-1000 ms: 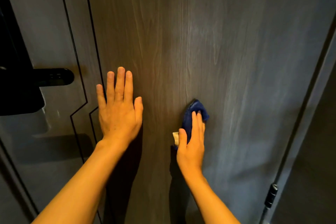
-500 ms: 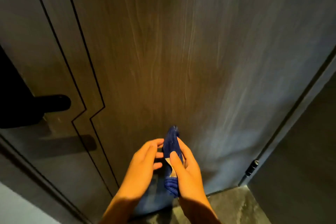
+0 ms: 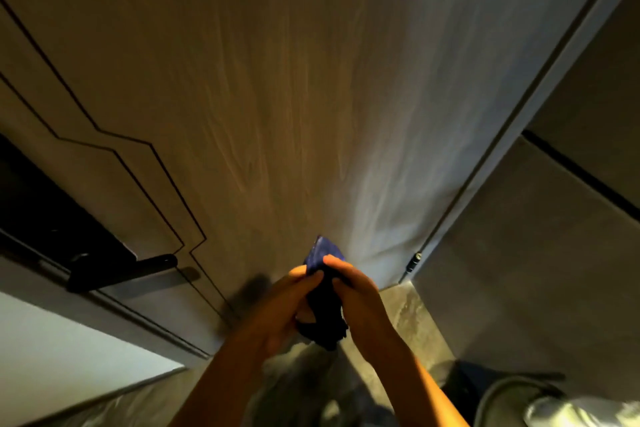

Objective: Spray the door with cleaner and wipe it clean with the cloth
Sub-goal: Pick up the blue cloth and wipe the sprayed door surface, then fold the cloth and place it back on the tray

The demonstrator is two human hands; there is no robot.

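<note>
A dark wood-grain door (image 3: pixel 294 97) fills most of the head view, with thin black inlaid lines on its left part. Low in the middle, a blue cloth (image 3: pixel 323 288) is bunched between both hands, away from the door surface. My left hand (image 3: pixel 287 302) grips its left side and my right hand (image 3: pixel 356 291) grips its right side, thumb on top. The cloth's lower end hangs dark below the fingers. No spray bottle is in view.
A black lever handle (image 3: pixel 121 272) and lock plate stick out at the lower left. A hinge (image 3: pixel 412 263) sits on the door's right edge beside a grey wall (image 3: pixel 536 253). Marbled floor (image 3: pixel 408 319) lies below, and a round pale object (image 3: pixel 554 406) is at the bottom right.
My left hand left the door and my right hand lifted the cloth off it; both now hold the cloth together. The view tilted downward toward the door's foot and the floor.
</note>
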